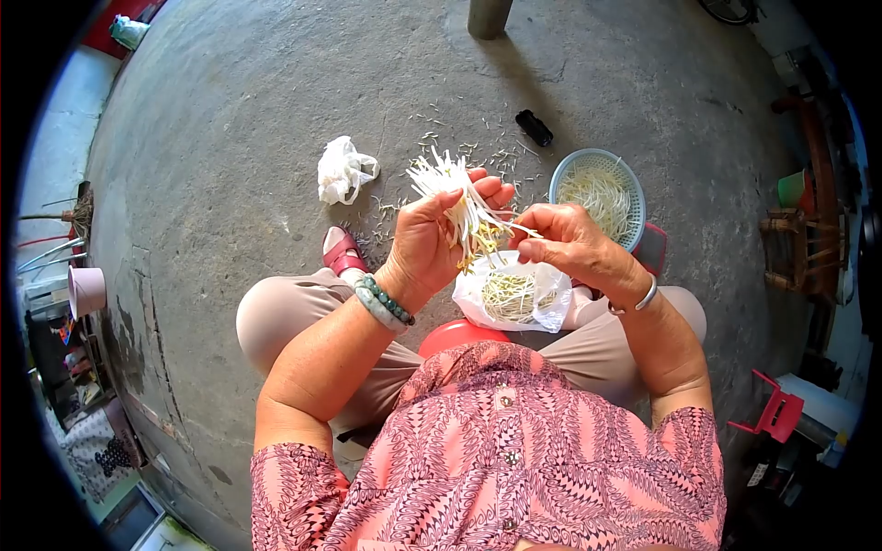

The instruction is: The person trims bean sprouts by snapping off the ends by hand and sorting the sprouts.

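Observation:
My left hand (427, 230) is wrapped round a bunch of bean sprouts (469, 207), white stems pointing up and away, yellowish heads hanging toward me. Close beside it on the right, my right hand (574, 241) pinches the end of a single sprout at the bunch's edge. Below the hands, an open white plastic bag (551, 317) holds more bean sprouts (514, 296). Beyond my right hand stands a light blue colander basket (557, 173) with pale sprout stems (595, 193) in it.
Small sprout bits (441, 124) litter the concrete floor (276, 110) ahead. A crumpled white bag (342, 170) lies to the left, and a small black object (534, 128) near the basket. A post (488, 18) stands farther off. A red plastic stool (776, 406) is at the right.

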`<state>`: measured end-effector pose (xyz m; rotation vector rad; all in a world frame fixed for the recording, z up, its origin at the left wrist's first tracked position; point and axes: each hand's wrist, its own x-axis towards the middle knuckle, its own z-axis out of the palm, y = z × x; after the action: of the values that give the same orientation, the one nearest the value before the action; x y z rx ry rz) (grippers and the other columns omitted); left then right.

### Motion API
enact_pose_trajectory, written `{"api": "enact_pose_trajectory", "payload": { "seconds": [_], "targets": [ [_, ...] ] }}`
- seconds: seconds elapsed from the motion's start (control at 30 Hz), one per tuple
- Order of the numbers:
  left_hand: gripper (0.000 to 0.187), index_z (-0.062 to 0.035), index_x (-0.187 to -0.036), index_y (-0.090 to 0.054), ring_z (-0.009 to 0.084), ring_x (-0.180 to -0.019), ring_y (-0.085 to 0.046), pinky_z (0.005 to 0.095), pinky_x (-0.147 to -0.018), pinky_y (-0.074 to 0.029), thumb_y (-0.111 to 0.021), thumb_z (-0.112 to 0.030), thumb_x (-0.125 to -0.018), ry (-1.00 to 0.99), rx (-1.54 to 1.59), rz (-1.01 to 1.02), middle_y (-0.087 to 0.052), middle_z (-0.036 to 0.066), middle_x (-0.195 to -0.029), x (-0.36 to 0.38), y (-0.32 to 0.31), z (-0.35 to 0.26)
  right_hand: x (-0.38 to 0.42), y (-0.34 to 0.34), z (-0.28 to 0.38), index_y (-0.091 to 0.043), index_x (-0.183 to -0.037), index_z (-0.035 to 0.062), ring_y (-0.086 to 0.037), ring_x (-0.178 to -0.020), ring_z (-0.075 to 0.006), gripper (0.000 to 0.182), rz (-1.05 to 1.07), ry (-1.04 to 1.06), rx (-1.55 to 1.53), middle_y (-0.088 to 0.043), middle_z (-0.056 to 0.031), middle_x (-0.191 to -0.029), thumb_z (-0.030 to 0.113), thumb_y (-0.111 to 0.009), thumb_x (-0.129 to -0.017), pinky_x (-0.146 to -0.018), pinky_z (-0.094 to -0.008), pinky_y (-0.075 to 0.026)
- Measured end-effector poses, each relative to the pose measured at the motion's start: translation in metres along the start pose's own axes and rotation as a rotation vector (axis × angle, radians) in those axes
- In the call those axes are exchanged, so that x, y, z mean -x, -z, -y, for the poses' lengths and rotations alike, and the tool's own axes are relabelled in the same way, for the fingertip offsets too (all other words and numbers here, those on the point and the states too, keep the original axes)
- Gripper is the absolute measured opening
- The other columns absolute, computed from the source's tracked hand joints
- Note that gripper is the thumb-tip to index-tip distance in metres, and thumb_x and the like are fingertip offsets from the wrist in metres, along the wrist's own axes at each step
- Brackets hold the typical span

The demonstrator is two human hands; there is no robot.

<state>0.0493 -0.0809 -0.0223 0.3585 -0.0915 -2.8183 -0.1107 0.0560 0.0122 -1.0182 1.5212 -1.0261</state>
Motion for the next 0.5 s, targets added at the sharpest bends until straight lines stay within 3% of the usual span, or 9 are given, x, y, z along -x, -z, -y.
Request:
{"api": "enact_pose_trajectory", "payload": {
  "seconds": [0.1, 0.13, 0.2, 0.3, 0.4, 0.5],
  "targets": [
    [0.042, 0.004, -0.127, -0.045, 0.0352, -0.121, -0.051, 0.0489, -0.104, -0.04, -0.05, -0.013, -0.089, -0.019, -0.09, -0.07, -0.057, 0.021, -0.124, -0.001, -0.001, 0.002, -0.004, 0.006, -0.005, -0.062, -0.092, -0.0017, -0.056, -0.065, -0.0084, 0.012, -0.295, 0.131, 0.352, -0.062, -0.0064, -0.074, 0.004, -0.054, -0.084, -0.057, -0.0266, -0.046],
    [0.042, 0.004, -0.127, -0.045, 0.0353, -0.121, -0.05, 0.0491, -0.104, -0.039, -0.051, -0.014, -0.089, -0.008, -0.089, -0.068, -0.056, 0.021, -0.125, 0.0, 0.0, 0.003, -0.006, 0.007, -0.004, -0.061, -0.091, -0.0018, -0.057, -0.064, -0.0103, 0.011, -0.355, 0.084, 0.248, -0.062, -0.0074, -0.074, 0.006, -0.056, -0.085, -0.056, -0.0274, -0.046],
    [0.043, 0.0041, -0.127, -0.045, 0.0356, -0.122, -0.049, 0.0494, -0.105, -0.039, -0.051, -0.015, -0.089, 0.015, -0.086, -0.06, -0.055, 0.022, -0.126, -0.001, 0.003, 0.005, -0.005, 0.005, 0.008, -0.062, -0.09, -0.0015, -0.056, -0.064, -0.01, 0.011, -0.377, 0.05, 0.173, -0.062, -0.0071, -0.074, 0.008, -0.058, -0.086, -0.057, -0.026, -0.046],
    [0.042, 0.0044, -0.127, -0.045, 0.0363, -0.125, -0.046, 0.0499, -0.106, -0.037, -0.045, -0.018, -0.092, 0.057, -0.02, -0.015, -0.054, 0.022, -0.127, -0.001, 0.006, 0.008, -0.006, -0.005, 0.005, -0.061, -0.091, -0.0013, -0.056, -0.064, -0.008, 0.011, -0.403, 0.263, 0.332, -0.061, -0.0052, -0.073, 0.009, -0.06, -0.087, -0.057, -0.0239, -0.045],
    [0.041, 0.0051, -0.128, -0.045, 0.037, -0.126, -0.045, 0.0507, -0.105, -0.038, -0.042, -0.018, -0.094, 0.039, -0.014, -0.026, -0.053, 0.022, -0.128, -0.003, 0.001, 0.008, -0.005, -0.002, 0.02, -0.061, -0.09, -0.002, -0.056, -0.065, -0.0082, 0.01, -0.368, 0.162, 0.275, -0.061, -0.004, -0.073, 0.008, -0.06, -0.087, -0.058, -0.0243, -0.046],
    [0.041, 0.0059, -0.127, -0.045, 0.0374, -0.126, -0.045, 0.0515, -0.105, -0.038, -0.04, -0.018, -0.094, -0.017, 0.03, -0.042, -0.053, 0.022, -0.127, -0.002, -0.001, 0.003, -0.005, 0.005, 0.016, -0.062, -0.091, -0.0007, -0.056, -0.064, -0.0068, 0.01, -0.313, 0.004, 0.024, -0.061, -0.0017, -0.074, 0.009, -0.06, -0.088, -0.057, -0.0223, -0.046]
  ]
}}
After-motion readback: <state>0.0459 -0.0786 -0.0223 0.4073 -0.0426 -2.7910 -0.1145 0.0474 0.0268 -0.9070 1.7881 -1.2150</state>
